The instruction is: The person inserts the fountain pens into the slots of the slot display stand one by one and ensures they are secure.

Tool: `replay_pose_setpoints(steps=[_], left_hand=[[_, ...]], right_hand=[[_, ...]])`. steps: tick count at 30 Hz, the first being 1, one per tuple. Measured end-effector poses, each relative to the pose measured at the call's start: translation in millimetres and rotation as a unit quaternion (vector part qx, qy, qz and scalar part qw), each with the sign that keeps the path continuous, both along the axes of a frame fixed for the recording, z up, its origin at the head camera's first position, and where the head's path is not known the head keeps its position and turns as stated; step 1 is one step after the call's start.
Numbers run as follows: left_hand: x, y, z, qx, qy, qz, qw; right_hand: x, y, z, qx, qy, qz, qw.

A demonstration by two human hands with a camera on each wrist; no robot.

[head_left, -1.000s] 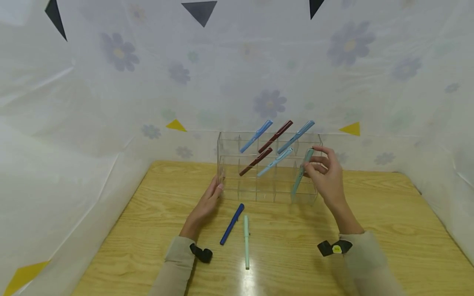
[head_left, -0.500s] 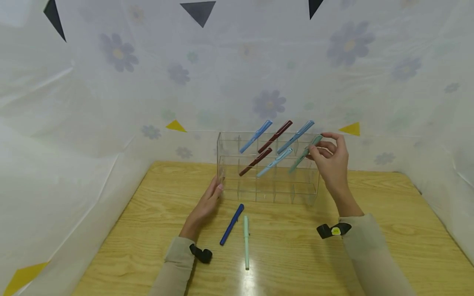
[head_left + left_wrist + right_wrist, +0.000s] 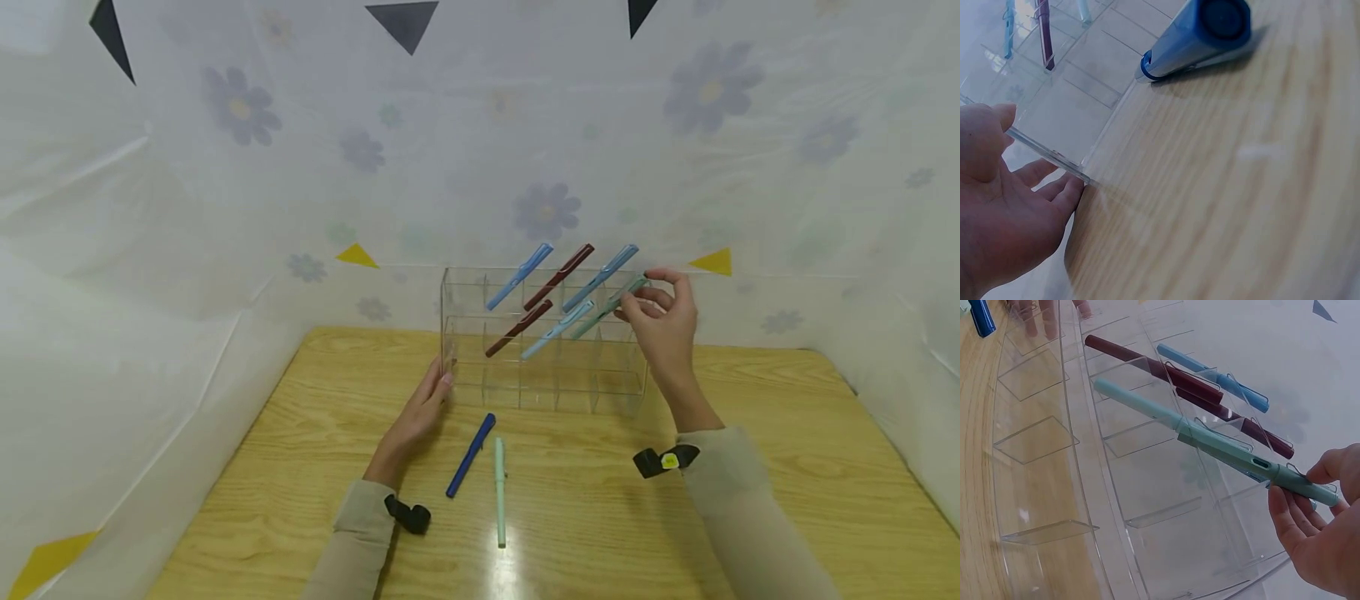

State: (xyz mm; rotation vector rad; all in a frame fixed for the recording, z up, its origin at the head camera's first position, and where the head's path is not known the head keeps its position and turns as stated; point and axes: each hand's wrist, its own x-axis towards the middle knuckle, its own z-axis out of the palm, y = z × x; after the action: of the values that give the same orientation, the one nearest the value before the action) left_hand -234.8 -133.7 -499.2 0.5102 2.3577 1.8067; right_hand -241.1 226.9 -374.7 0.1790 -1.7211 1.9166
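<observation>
A clear tiered pen rack [image 3: 540,387] stands on the table. My left hand [image 3: 422,408] holds its left side panel; in the left wrist view, thumb and fingers lie on either side of the panel's edge. With thumb and fingers my right hand [image 3: 663,321] pinches a sage-green pen [image 3: 1222,450] by its cap end, tilted at the rack's right part. Its lower end is just beside a light blue pen [image 3: 558,331] in the middle tier; whether it touches the rack, I cannot tell. A dark red pen [image 3: 517,329] lies left of the light blue one.
Along the top tier lean a blue pen [image 3: 519,277], another dark red pen [image 3: 558,277] and a grey-blue pen [image 3: 600,277]. On the wooden table [image 3: 300,500], in front of the rack, lie a dark blue pen [image 3: 471,455] and a mint-green pen [image 3: 500,492]. A patterned sheet rises behind.
My right hand has lifted the sage-green pen from low at the rack's right end, then shifted it left towards the light blue pen, tilting it further. The left hand stays put.
</observation>
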Motion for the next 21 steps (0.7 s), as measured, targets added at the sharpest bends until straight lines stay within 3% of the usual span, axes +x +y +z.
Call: replay_pose_setpoints(steps=[10,21], left_hand=[[-0.4,-0.1,0.6,0.003,0.010,-0.006,0.9999],[-2.3,-0.6,-1.0,-0.003,0.009,-0.002,0.9999]], right_hand=[[1.5,-3.6,-9.9,0.073,-0.044,-0.032,0.9958],[6.1,-8.8,-12.9,0.121,-0.076,-0.031,0.9892]])
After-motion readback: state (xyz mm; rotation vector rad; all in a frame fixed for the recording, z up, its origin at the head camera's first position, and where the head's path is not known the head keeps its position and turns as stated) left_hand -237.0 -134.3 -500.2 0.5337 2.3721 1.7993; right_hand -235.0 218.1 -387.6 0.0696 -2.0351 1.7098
